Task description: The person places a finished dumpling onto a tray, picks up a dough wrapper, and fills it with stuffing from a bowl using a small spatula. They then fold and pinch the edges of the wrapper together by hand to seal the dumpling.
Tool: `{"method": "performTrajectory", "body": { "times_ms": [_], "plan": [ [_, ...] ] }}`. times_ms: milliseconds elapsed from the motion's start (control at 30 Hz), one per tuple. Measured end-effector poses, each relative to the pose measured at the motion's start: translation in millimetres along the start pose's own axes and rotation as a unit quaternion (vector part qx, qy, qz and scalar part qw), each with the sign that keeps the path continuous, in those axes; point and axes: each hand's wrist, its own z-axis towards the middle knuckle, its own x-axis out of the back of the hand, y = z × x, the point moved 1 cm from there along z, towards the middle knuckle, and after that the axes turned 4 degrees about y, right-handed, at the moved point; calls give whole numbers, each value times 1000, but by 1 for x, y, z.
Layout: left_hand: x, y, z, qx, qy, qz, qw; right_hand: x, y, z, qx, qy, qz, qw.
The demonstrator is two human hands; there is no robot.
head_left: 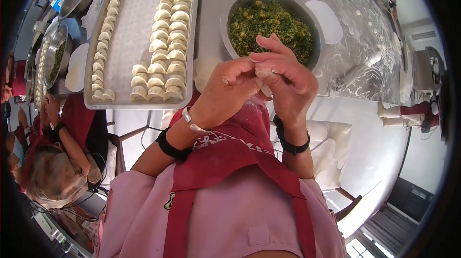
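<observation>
Low in the frame is a red apron (218, 169). Above it, at centre, the left hand (235, 80) and right hand (293, 75) meet — thumbs and fingers pinched on dough (268, 92), mostly hidden between them. Just beyond, left of centre, wrappers (204, 68) lie on the surface (348, 61). Farther — a tray (128, 27) of dumplings (175, 67), upper left, and a bowl (315, 49) of green-and-yellow filling (266, 21), upper centre.

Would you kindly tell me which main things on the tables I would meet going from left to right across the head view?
Left-hand metal bowl of chopped greens, metal tray of dumplings, pale round wrappers, nearer metal bowl of green-and-yellow filling, white oval piece, flour-streaked tabletop.
</observation>
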Motion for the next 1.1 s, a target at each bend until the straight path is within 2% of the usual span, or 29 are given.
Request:
{"method": "performTrajectory", "body": {
  "times_ms": [33,133,233,367,533,667,767,867,967,1033,1100],
  "plan": [
    [0,1,0,1,3,-8,1000,0,0,0,8,-11,-8,1000],
    [-5,6,-1,-4,27,-25,999,-10,-18,1,-81,57,57,993],
    [-8,10,-1,-11,37,-26,999,-13,-14,-3,-77,103,111,985],
    [-7,5,-2,-46,46,-33,997,-9,-5,-7,-36,70,14,997],
    [-2,3,-1,-21,48,22,998,-10,3,-7,11,38,-41,998],
    [-2,1,-2,1,85,9,996,-22,-12,-4,-74,100,-9,992],
    [-7,9,-3,16,83,-23,996,-26,-13,-7,-88,126,12,988],
    [-9,4,-4,-54,75,-48,995,-14,1,-10,-24,57,-64,996],
    [-2,14,-8,33,34,-69,996,-13,3,-7,6,23,-105,994],
    [-3,13,-7,43,42,-174,983,-19,-5,0,-9,12,-117,993],
    [1,11,-5,48,26,-235,971,-27,-12,1,-51,61,-77,994]
  ]
}}
